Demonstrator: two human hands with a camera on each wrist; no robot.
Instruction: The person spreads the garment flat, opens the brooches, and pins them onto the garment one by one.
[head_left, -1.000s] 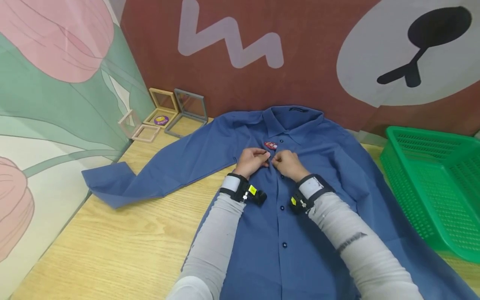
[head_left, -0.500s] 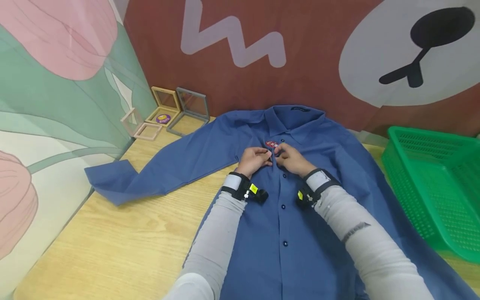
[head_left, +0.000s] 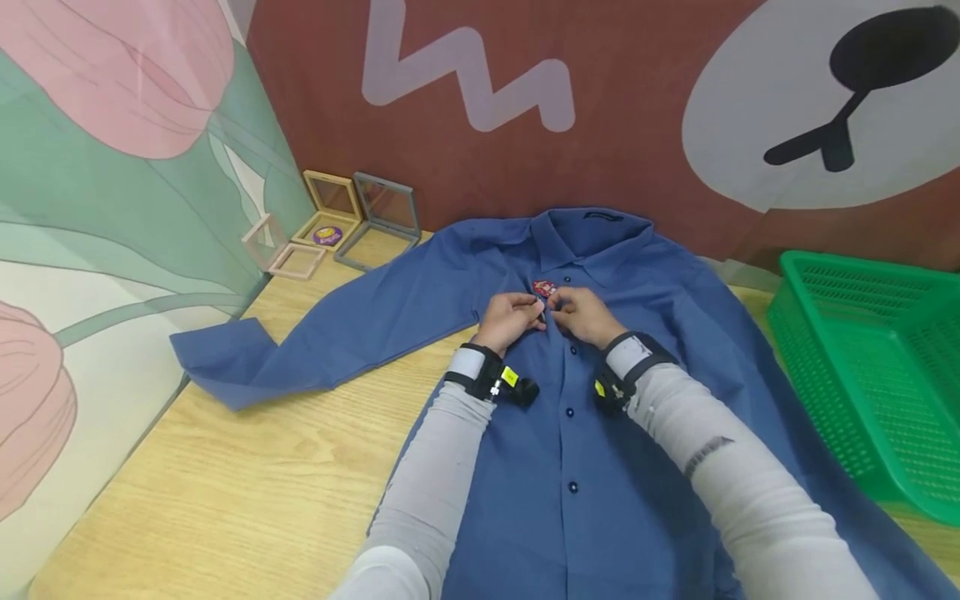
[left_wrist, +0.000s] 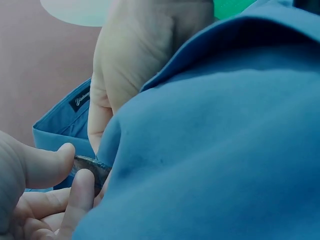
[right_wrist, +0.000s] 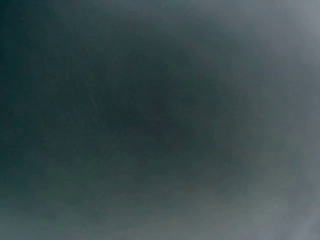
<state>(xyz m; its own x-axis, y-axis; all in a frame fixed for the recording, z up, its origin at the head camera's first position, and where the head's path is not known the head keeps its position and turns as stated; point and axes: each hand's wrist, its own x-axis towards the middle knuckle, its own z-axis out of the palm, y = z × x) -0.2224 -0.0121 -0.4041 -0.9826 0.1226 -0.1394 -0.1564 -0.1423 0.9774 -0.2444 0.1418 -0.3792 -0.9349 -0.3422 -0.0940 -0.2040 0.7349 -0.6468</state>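
A blue button-up shirt [head_left: 495,467] lies spread on the table, collar toward the wall. On its chest, beside the button placket, shows a red badge [head_left: 544,287]. My left hand [head_left: 508,322] pinches the badge just below it in the head view; the left wrist view shows the badge [left_wrist: 95,167] edge-on between thumb and finger. Facing it, my right hand [head_left: 587,316] pinches the shirt front near the placket, fingertips close to the badge. Folds of raised cloth hide part of both hands' fingers in the left wrist view. The right wrist view is dark and blurred.
At the back left stand several small open display frames, including a yellow frame [head_left: 330,204] holding a purple round badge [head_left: 327,235] and a grey frame [head_left: 386,221]. A green plastic basket [head_left: 832,367] sits at the right. Painted walls border the table [head_left: 247,467].
My right hand has shifted slightly up and to the right, its fingers now nearer the red badge. The left hand stays nearly in place.
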